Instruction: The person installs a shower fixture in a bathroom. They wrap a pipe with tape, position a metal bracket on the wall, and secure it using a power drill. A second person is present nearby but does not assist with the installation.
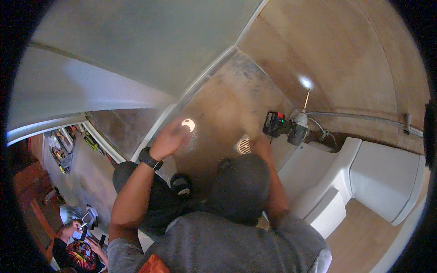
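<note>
My left hand [169, 139], with a dark watch on its wrist, is out over the brown floor. It is blurred, and its fingers overlap the edge of a bright white round disc [188, 124]; whether they grip it I cannot tell. My right hand [261, 148] is low beside my right knee, next to a slotted floor drain grate [244, 145]. The knee and shadow hide most of its fingers. Just beyond it, a cordless drill [297, 127] with a black and red battery has its long bit toward the wall, seemingly apart from the hand.
A white toilet [364, 170] stands close at my right, with a grey hose [359, 116] along the wall behind it. Pale panels [145, 45] and a raised sill border the left. Beyond lie assorted tools [61, 148]; another person's hands [70, 229] show at lower left.
</note>
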A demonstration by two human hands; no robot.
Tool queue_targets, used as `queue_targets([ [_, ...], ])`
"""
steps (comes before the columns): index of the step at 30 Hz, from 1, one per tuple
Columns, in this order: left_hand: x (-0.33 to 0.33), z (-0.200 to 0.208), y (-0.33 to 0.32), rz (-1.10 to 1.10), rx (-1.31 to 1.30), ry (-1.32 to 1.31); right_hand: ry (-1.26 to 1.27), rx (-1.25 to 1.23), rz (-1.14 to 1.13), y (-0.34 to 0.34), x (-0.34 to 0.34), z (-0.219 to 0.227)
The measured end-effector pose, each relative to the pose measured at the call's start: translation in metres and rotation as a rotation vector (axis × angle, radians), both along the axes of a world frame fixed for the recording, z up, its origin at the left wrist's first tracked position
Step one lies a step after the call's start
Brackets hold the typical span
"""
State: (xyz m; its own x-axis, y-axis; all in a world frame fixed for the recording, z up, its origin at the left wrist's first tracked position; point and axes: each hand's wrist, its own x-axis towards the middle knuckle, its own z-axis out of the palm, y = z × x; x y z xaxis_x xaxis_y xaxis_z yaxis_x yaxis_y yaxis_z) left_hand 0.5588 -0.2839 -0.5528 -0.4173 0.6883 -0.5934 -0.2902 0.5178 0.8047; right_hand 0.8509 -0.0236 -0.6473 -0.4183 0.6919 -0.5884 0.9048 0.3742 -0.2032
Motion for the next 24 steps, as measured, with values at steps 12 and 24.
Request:
queue_targets([
  [12, -0.011, -0.020, 0.000, -0.102, -0.059, -0.105, 0.393, 0.173, 0.144, 0.067, -0.069, -0.101],
  [24, -0.004, 0.011, 0.035, -0.011, 0.038, -0.089, 0.912, -0.717, 0.552, -0.006, -0.209, 0.125],
])
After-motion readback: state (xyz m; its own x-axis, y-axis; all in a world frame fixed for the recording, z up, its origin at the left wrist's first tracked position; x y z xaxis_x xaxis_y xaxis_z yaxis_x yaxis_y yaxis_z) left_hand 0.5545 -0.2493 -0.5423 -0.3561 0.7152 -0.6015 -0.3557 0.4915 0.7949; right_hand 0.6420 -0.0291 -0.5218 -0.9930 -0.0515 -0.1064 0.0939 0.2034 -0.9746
